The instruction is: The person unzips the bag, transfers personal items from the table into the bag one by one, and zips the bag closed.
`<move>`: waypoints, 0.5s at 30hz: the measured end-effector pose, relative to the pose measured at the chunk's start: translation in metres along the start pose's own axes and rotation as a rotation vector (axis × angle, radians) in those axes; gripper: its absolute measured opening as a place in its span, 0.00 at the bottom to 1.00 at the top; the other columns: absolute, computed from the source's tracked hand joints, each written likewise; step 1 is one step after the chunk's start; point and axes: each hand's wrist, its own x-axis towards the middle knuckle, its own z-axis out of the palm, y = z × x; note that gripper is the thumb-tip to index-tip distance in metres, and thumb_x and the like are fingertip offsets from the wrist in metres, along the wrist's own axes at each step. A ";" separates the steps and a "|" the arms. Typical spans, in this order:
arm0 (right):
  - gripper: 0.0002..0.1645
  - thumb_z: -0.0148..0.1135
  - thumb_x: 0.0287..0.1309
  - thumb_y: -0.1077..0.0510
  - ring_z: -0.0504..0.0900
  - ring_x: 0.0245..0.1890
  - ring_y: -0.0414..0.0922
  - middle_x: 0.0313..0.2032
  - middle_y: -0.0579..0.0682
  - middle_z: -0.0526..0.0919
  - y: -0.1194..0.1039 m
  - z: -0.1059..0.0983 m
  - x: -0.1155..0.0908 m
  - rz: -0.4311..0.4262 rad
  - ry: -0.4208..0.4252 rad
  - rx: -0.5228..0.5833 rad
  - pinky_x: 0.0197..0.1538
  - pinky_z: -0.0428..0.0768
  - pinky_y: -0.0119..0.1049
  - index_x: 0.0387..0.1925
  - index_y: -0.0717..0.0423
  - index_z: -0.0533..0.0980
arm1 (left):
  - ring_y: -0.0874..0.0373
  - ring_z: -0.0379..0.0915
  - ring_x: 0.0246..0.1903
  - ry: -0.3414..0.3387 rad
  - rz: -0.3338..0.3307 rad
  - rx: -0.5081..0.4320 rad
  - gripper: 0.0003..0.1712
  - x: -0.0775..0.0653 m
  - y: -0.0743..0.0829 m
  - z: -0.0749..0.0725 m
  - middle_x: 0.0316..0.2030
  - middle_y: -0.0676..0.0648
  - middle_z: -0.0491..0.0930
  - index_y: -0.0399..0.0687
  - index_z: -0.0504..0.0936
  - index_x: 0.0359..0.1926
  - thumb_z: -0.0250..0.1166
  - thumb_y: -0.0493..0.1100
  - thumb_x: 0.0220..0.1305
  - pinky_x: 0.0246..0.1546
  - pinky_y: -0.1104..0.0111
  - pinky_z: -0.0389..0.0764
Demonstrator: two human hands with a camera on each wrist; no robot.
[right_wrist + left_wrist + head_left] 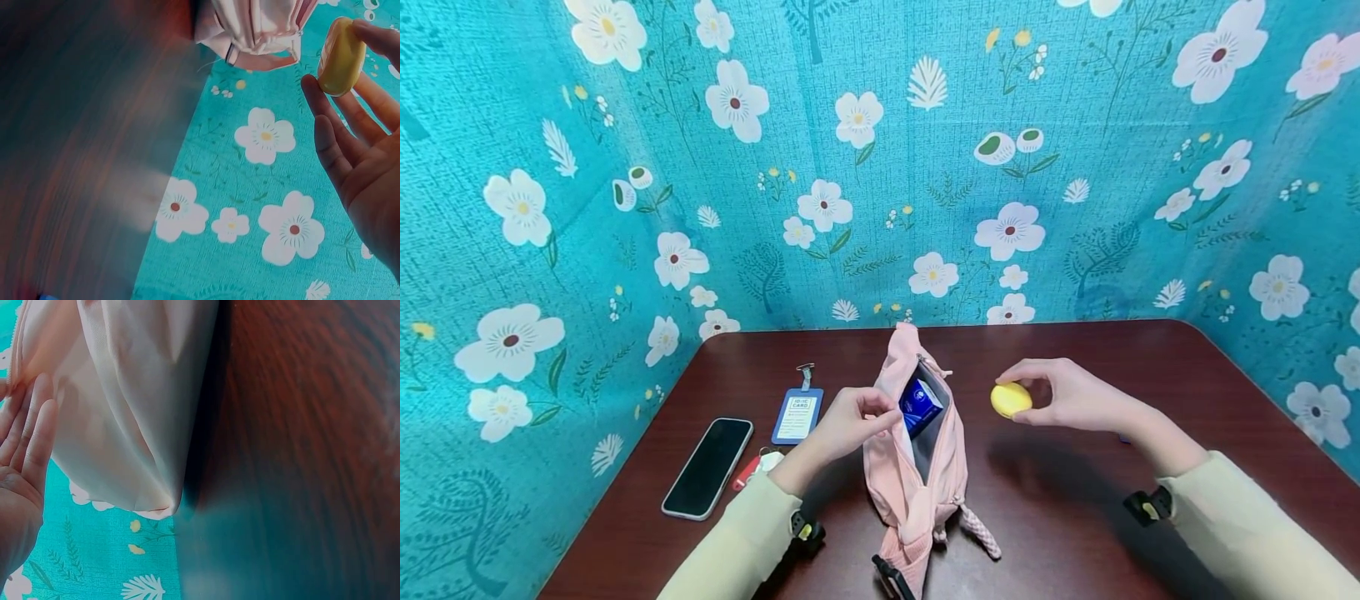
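A pink waist bag (951, 462) lies lengthwise on the table with its zipped mouth spread. Inside, a blue packet (919, 407) shows against the grey lining. My left hand (850, 423) pinches the left edge of the opening between thumb and fingers; in the left wrist view the fingers lie along the bag's pale side (137, 406). To the right of the bag, my right hand (1067, 396) holds a small yellow rounded object (1011, 401) above the table, thumb on one side and fingertips on the other. From the right wrist, the yellow object (342, 57) looks smooth, oval and glossy.
Left of the bag are a phone (708, 468), a blue ID card holder (797, 415) with a clip, and a red and white item (760, 467) partly behind my left arm. A braided pull (980, 532) and a black buckle (892, 577) lie at the bag's near end.
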 end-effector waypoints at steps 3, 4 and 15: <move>0.25 0.78 0.45 0.56 0.76 0.35 0.40 0.41 0.37 0.81 -0.003 0.002 0.006 -0.009 0.012 0.013 0.34 0.78 0.34 0.48 0.46 0.80 | 0.57 0.76 0.29 0.000 -0.003 0.003 0.04 0.000 0.000 0.000 0.29 0.50 0.83 0.43 0.86 0.35 0.68 0.39 0.62 0.28 0.67 0.81; 0.25 0.78 0.45 0.56 0.76 0.35 0.41 0.41 0.37 0.81 -0.004 0.003 0.008 -0.014 0.019 0.016 0.34 0.78 0.35 0.48 0.46 0.80 | 0.57 0.76 0.29 0.001 -0.003 0.005 0.04 0.001 -0.001 0.000 0.29 0.50 0.83 0.43 0.86 0.35 0.68 0.39 0.62 0.28 0.67 0.81; 0.26 0.78 0.45 0.60 0.77 0.37 0.40 0.43 0.37 0.80 -0.013 0.015 0.031 -0.058 0.035 0.065 0.35 0.80 0.35 0.48 0.45 0.80 | 0.62 0.74 0.27 -0.023 0.009 0.008 0.04 -0.005 0.026 -0.004 0.29 0.47 0.83 0.35 0.85 0.36 0.66 0.34 0.62 0.28 0.64 0.81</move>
